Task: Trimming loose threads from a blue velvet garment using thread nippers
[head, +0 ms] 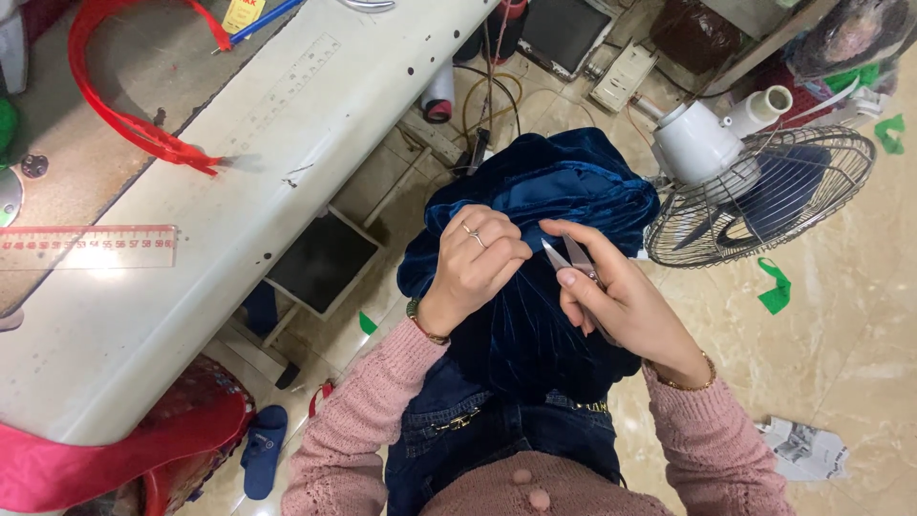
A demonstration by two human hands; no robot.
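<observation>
Velvet cloth [544, 191], deep blue, glossy, bunched in soft folds on lap.

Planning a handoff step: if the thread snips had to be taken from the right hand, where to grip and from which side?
Probably the handle end. The thread snips lie in the right hand, blades pointing up-left toward the left hand on the dark blue velvet fabric. The tips are bare and sharp, so come from the lower right, behind the blades; the fingers cover most of the handle.
</observation>
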